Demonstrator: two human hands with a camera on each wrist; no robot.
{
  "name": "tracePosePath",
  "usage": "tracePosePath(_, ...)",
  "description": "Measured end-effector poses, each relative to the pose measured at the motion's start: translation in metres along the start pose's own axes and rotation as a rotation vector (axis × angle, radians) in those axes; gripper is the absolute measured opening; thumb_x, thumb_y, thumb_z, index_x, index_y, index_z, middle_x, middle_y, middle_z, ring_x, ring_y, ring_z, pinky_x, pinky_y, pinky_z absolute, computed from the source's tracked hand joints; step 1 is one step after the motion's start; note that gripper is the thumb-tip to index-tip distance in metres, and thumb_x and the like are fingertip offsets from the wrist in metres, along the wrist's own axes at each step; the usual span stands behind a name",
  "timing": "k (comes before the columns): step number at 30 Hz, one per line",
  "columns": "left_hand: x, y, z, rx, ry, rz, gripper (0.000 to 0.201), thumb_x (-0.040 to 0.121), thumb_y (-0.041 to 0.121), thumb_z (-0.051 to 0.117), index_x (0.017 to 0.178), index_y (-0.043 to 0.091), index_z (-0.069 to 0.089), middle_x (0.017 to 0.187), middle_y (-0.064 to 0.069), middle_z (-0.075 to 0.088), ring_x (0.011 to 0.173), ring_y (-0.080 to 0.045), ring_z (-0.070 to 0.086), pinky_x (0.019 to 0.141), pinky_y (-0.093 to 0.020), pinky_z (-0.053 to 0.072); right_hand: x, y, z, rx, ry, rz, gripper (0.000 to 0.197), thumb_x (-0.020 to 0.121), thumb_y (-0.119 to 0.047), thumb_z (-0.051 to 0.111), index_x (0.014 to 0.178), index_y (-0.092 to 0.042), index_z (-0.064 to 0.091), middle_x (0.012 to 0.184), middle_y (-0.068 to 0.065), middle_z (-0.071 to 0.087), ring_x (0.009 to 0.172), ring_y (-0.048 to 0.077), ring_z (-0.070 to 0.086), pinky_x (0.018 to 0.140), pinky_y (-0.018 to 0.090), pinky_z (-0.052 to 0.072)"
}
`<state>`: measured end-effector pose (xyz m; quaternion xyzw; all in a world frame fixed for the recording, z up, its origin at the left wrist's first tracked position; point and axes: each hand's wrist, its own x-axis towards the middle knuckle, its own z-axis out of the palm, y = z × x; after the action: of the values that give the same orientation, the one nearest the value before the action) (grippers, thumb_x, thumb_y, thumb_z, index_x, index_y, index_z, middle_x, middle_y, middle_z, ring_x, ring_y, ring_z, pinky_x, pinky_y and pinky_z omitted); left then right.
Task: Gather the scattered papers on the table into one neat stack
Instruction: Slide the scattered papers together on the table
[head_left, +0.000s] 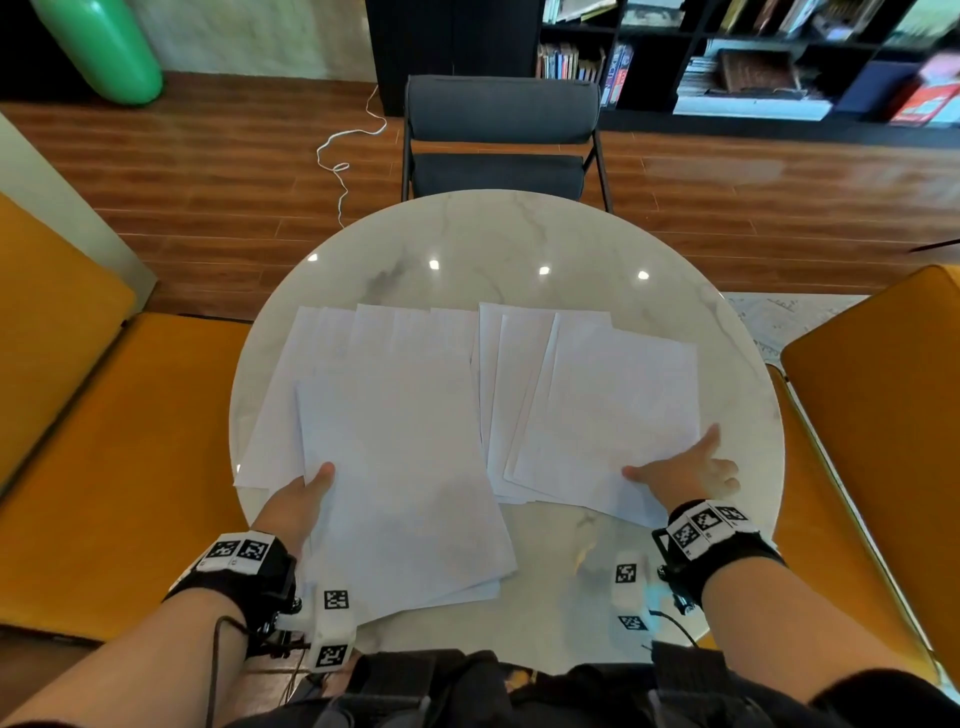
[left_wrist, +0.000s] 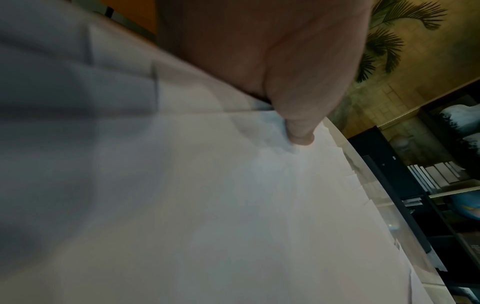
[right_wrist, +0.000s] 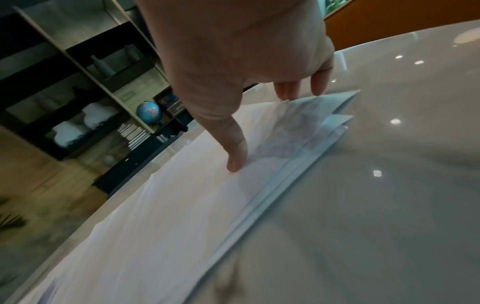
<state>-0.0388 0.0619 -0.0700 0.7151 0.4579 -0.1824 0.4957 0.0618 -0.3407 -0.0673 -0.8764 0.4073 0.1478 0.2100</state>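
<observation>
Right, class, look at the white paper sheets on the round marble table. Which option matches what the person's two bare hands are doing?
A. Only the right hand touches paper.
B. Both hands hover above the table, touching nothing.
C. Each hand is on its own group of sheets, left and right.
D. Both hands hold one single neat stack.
C: the left hand grips the near-left group of white paper sheets with its thumb on top, while the right hand rests on the separate right group of sheets on the round marble table.

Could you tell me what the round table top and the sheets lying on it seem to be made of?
Table top: looks like polished marble or a marble-look slab; pale with grey veins, and glossy enough to mirror ceiling lights. Sheets: thin matt white paper; in the right wrist view a lifted edge bends and lets light through.
</observation>
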Motion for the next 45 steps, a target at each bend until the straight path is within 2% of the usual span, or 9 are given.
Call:
tracePosePath(5,-0.001,-0.001,0.0,-0.016,-0.009,0.005,0.073,0.091,0.058,0.043,0.14,0.004,0.041,0.145,-0.02,0.045,0.133,-0.04,0.041,0.115,-0.051,0.027,0.008,-0.007,-0.004,-0.007,-0.092,0.18,0.107,0.06,-0.042,0.086,0.137,0.0,0.025,0.136,0.022,0.041,0.124,0.039,0.045,0.103,0.047,0.04)
tracePosePath(9,-0.002,-0.001,0.001,0.002,-0.01,0.018,0.072,0.092,0.058,0.042,0.139,0.003,0.042,0.143,-0.021,0.047,0.131,-0.04,0.042,0.115,-0.051,0.028,0.003,-0.013,0.003,-0.052,-0.153,0.083,0.082,0.063,-0.038,0.082,0.129,-0.004,0.045,0.126,0.02,0.053,0.112,0.037,0.055,0.093,0.041,0.047)
tracePosePath(15,-0.002,0.0,0.0,0.004,-0.017,0.032,0.071,0.093,0.055,0.042,0.139,0.001,0.041,0.145,-0.02,0.046,0.132,-0.039,0.042,0.114,-0.047,0.028,-0.013,-0.017,0.016,0.136,-0.156,-0.094,0.055,0.08,-0.007,0.07,0.126,0.003,0.041,0.124,0.023,0.058,0.115,0.039,0.056,0.089,0.038,0.045)
tracePosePath(21,-0.004,-0.002,-0.002,-0.101,-0.072,0.045,0.052,0.093,0.035,0.057,0.134,0.005,0.048,0.132,-0.016,0.056,0.123,-0.038,0.051,0.107,-0.045,0.038,-0.027,-0.007,0.0,0.3,-0.019,-0.261,0.014,0.085,-0.009,0.053,0.097,-0.003,0.057,0.104,0.022,0.063,0.085,0.031,0.053,0.073,0.035,0.041)
tracePosePath(30,0.005,-0.004,-0.004,-0.083,-0.075,0.035,0.069,0.089,0.057,0.048,0.138,0.008,0.044,0.14,-0.015,0.053,0.127,-0.037,0.049,0.112,-0.049,0.034,-0.054,-0.016,-0.041,0.953,-0.216,-0.354,0.037,0.088,-0.017,0.065,0.124,-0.014,0.056,0.114,0.004,0.066,0.101,0.021,0.062,0.083,0.023,0.049)
tracePosePath(33,0.005,-0.002,-0.003,-0.111,-0.063,0.035,0.072,0.089,0.063,0.043,0.134,0.006,0.045,0.139,-0.019,0.052,0.126,-0.039,0.048,0.112,-0.051,0.033,-0.063,-0.026,-0.022,1.041,-0.458,-0.332,0.051,0.074,-0.014,0.077,0.121,-0.011,0.058,0.116,0.01,0.068,0.105,0.029,0.065,0.092,0.039,0.052)
tracePosePath(36,0.004,-0.001,-0.003,-0.286,0.006,-0.038,0.065,0.083,0.064,0.052,0.125,0.015,0.046,0.128,-0.016,0.056,0.12,-0.039,0.051,0.109,-0.053,0.037,-0.081,-0.03,0.004,0.958,-0.656,-0.341,0.061,0.069,-0.009,0.078,0.125,-0.003,0.055,0.119,0.02,0.067,0.106,0.036,0.066,0.087,0.043,0.054)
tracePosePath(41,0.026,-0.014,-0.01,-0.462,-0.09,-0.155,0.116,0.029,0.093,0.063,0.122,0.023,0.055,0.117,-0.01,0.066,0.107,-0.037,0.061,0.099,-0.054,0.046,-0.117,-0.026,0.04,0.616,-0.716,-0.396,0.058,0.073,-0.003,0.078,0.123,-0.008,0.047,0.115,0.019,0.066,0.095,0.033,0.068,0.074,0.04,0.058)
tracePosePath(45,0.007,-0.009,-0.014,-0.286,-0.273,0.039,0.06,0.058,0.057,0.081,0.103,0.023,0.061,0.115,-0.012,0.069,0.106,-0.034,0.064,0.101,-0.054,0.046,-0.136,-0.027,0.054,0.37,-0.74,-0.443,0.077,0.079,-0.036,0.074,0.142,-0.027,0.031,0.119,0.01,0.058,0.109,0.028,0.06,0.098,0.041,0.046)
